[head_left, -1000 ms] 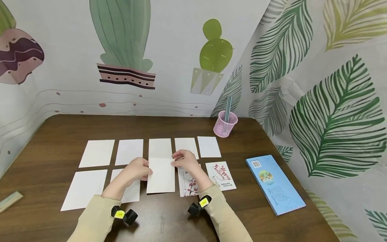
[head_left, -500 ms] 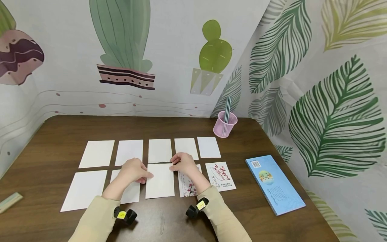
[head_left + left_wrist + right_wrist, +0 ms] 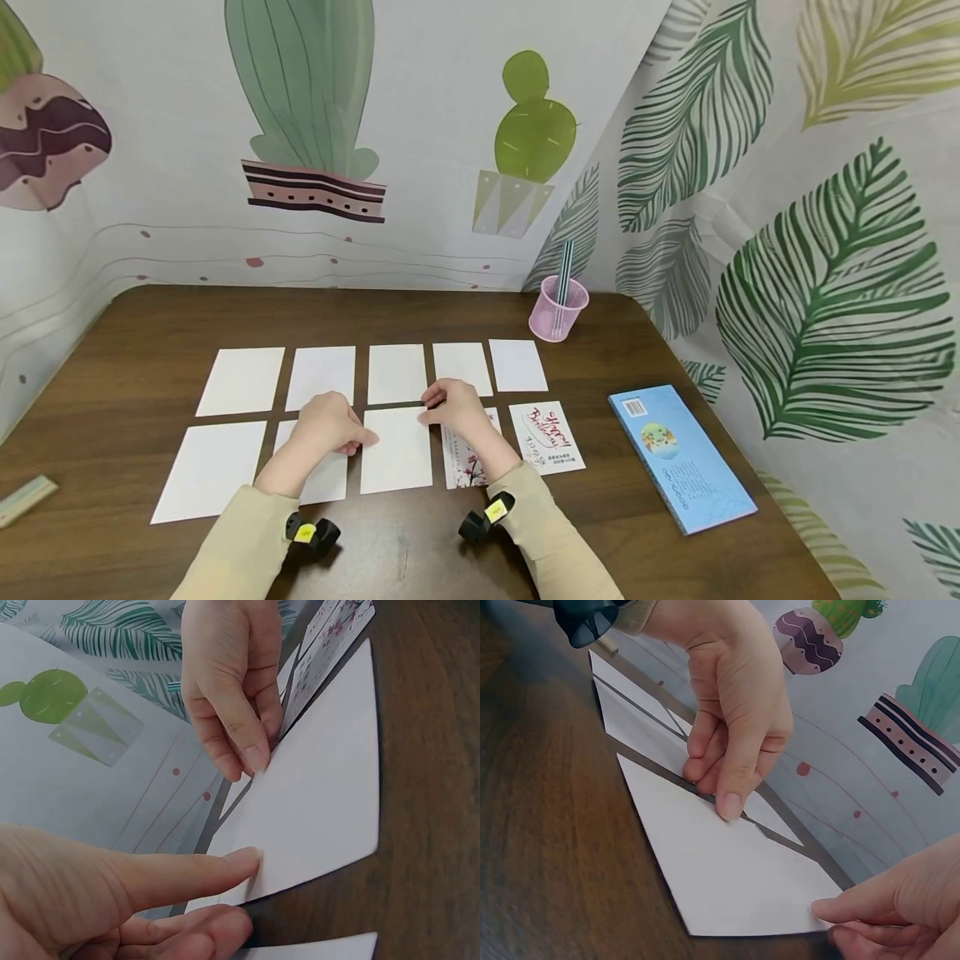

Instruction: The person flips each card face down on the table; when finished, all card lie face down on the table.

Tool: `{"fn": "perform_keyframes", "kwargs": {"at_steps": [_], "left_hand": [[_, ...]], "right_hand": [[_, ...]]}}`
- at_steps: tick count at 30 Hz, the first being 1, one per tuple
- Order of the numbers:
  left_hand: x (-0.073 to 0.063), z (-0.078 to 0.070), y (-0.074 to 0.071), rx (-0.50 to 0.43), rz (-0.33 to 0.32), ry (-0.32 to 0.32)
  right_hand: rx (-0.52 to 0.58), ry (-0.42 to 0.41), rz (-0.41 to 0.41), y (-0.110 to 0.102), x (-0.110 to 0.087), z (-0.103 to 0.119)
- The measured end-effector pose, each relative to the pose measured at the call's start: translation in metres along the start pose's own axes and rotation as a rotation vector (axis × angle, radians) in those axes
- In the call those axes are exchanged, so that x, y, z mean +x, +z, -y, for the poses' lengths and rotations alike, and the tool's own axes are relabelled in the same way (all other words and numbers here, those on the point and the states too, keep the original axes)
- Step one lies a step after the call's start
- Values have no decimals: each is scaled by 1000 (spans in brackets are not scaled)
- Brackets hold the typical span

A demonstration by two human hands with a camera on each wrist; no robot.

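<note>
A blank white card [image 3: 397, 458] lies in the front row, in the middle of the table. My left hand [image 3: 330, 425] pinches its left edge, with the thumb [image 3: 244, 862] on top and the fingers curled by the edge. At the card's upper right corner, my right hand [image 3: 456, 408] holds the edge between thumb and curled fingers. Partly covered by that hand is a card with printed blossoms [image 3: 472, 471]. Beneath my left forearm lies another white card [image 3: 327, 479], partly hidden.
Several blank cards [image 3: 396, 373] form a back row. A Happy Birthday card [image 3: 547, 437] lies right of the blossom card, and a blue book [image 3: 684, 458] farther right. A pink pen cup [image 3: 558, 312] stands at the back; a pale bar-shaped object [image 3: 26, 500] lies far left.
The white card between my hands has come down from overlapping the back-row card to lie just in front of it, with a gap between. Both hands have shifted only slightly.
</note>
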State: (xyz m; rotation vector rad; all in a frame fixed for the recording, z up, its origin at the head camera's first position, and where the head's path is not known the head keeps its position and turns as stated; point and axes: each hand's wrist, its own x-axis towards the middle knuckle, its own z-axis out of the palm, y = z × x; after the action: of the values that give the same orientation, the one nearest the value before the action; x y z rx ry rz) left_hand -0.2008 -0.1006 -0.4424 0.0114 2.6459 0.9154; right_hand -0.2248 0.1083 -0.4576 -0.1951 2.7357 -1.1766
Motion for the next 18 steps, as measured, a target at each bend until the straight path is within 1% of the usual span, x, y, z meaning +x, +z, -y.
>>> {"fn": "perform_keyframes", "kwargs": {"at_steps": [4, 8, 11, 15, 18], "left_hand": [[-1, -1, 1, 0, -7, 4], [-1, -4, 3, -43, -37, 51], [1, -8, 7, -104, -71, 120], [5, -14, 15, -178, -87, 230], [10, -19, 23, -214, -88, 294]], "right_hand": [[8, -7, -12, -3, 0, -1], [26, 16, -23, -11, -1, -2], [49, 30, -25, -20, -2, -4], [61, 34, -22, -33, -3, -9], [59, 40, -19, -43, -2, -15]]}}
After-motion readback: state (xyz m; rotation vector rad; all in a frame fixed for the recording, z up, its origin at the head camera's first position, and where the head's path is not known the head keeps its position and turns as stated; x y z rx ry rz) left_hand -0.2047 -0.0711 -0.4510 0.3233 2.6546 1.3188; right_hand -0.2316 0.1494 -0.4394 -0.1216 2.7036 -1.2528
